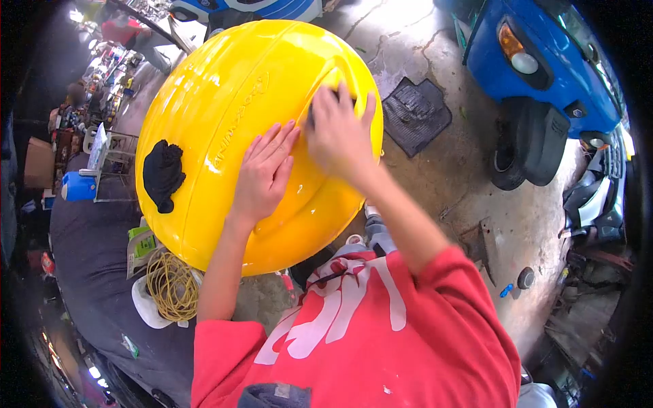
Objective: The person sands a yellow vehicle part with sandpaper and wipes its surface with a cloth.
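"While the left hand [264, 175] is lying flat on the yellow panel [204, 112], what is the right hand [337, 136] doing?"

"It's pressing a dark pad [311, 119] against the panel's right side. Those fingers are looking spread, but blur is hiding whether they're pinching the pad."

"And the left fingers?"

"They're stretching out straight, lying close together, the thumb standing a little apart, gripping nothing."

"Where is the panel sitting?"

"It's bulging up right in front of the person in the red shirt [435, 340]; I'm not seeing what's supporting it."

"How far along is this looking?"

"The surface is shining all over, raised lettering [243, 115] included, so I'm guessing well along. Still, nothing is showing which patches are finished. A black cloth [163, 177] is lying bunched on the left side, covering one spot that's probably waiting."
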`<state>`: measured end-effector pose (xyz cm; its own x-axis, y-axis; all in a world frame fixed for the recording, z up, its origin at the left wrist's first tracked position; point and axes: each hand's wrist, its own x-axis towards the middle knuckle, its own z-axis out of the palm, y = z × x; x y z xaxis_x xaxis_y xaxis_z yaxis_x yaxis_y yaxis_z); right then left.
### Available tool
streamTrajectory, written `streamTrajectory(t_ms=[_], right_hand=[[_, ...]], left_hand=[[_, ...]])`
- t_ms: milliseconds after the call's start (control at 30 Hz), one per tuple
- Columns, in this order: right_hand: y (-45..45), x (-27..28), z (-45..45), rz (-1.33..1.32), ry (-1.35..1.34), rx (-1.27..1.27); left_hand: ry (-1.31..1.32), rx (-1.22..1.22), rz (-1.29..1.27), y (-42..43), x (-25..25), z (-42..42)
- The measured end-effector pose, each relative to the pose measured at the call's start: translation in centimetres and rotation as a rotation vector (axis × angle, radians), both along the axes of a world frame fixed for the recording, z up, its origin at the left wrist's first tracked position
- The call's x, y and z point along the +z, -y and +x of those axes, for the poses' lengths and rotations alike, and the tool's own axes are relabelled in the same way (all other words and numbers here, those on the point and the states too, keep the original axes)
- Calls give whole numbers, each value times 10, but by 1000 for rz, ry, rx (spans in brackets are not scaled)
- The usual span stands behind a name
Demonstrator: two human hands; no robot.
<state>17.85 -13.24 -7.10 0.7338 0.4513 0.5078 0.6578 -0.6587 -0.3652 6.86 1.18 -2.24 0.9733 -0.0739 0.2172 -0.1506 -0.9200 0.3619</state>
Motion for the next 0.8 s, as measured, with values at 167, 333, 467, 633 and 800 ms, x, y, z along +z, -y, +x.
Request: streamTrajectory(t_ms=[167,333,467,633,800], right_hand=[[110,56,-95,1,-345,164],[188,42,-79,626,-519,-160],[161,22,-114,476,-437,-124],[74,16,-132,169,-240,-202],[21,5,-147,81,-152,-165]], left_hand=[[4,17,9,1,-1,-16],[41,-82,290,21,8,-30],[10,-230,415,23,9,26],[-16,-205,231,-19,-22,109],[-6,-114,-69,-28,-26,104]])
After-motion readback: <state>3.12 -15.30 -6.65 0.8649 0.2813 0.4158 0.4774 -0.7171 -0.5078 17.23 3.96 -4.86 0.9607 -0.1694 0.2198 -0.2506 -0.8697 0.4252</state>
